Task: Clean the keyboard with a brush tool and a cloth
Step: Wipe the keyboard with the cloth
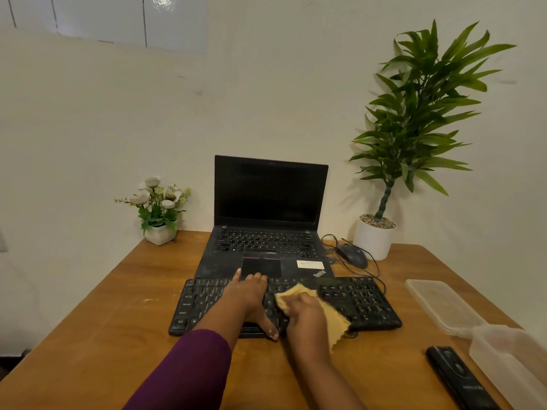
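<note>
Your left hand (251,294) lies open, bracing the black external keyboard (370,303), whose long axis runs left-right across the wooden table (103,321), while your right hand (302,313) grips the yellow cloth (334,318) mid-board, unwiped keys extending rightward.

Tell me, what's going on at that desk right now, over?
Left hand flat on the keyboard, steadying it. Right hand pressing the yellow cloth on the keys. Mouse cable trails near the far edge; nothing blocking.
</note>
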